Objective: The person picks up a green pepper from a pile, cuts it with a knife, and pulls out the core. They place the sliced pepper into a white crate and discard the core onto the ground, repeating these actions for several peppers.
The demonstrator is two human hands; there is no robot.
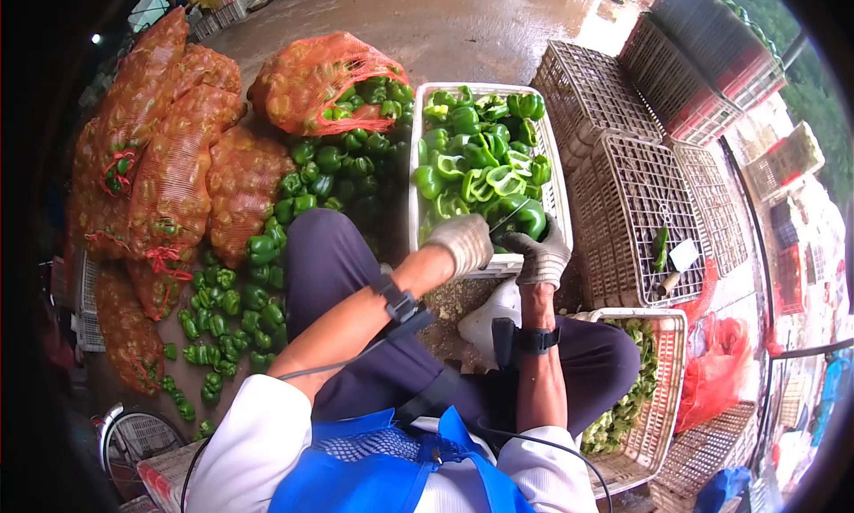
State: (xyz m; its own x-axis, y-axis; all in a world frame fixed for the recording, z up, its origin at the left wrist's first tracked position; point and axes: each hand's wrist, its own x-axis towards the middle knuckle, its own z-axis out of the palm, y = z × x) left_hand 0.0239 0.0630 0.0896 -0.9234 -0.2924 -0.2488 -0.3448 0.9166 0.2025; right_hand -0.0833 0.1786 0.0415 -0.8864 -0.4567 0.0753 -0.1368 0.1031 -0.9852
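Note:
My left hand point(458, 244), in a pale knit glove, is closed around a small knife whose thin blade point(511, 216) points up and right across a pepper. My right hand point(541, 253), also gloved, grips that large green bell pepper point(527, 219) from its right and near side. Both hands are over the near end of a white plastic crate point(414, 170). Inside lie whole green peppers and cut pepper halves point(478, 185) with pale insides showing. The knife's handle is hidden in my left glove.
Loose green peppers point(258, 295) cover the floor at left, below an open red mesh sack point(302, 81). Full mesh sacks point(173, 175) stand further left. Stacked crates point(614, 201) rise at right. A crate of green trimmings point(663, 397) sits beside my right knee point(605, 357).

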